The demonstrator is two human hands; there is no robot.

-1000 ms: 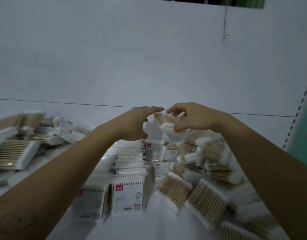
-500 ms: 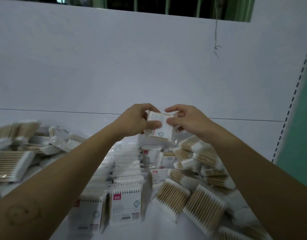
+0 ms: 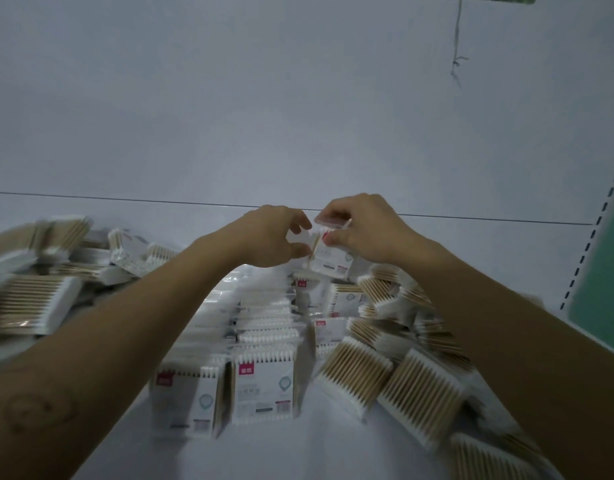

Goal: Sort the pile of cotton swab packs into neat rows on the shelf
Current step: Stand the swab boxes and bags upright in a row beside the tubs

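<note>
Left hand and right hand together pinch one cotton swab pack, red-tagged label unreadable, above the white shelf.

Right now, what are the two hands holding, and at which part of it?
One cotton swab pack, above the back of the pile. The right hand pinches its top edge; the left hand grips its left edge.

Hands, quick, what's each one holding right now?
Left hand: pinches the left edge of the cotton swab pack.
Right hand: pinches the same pack's top.
</note>
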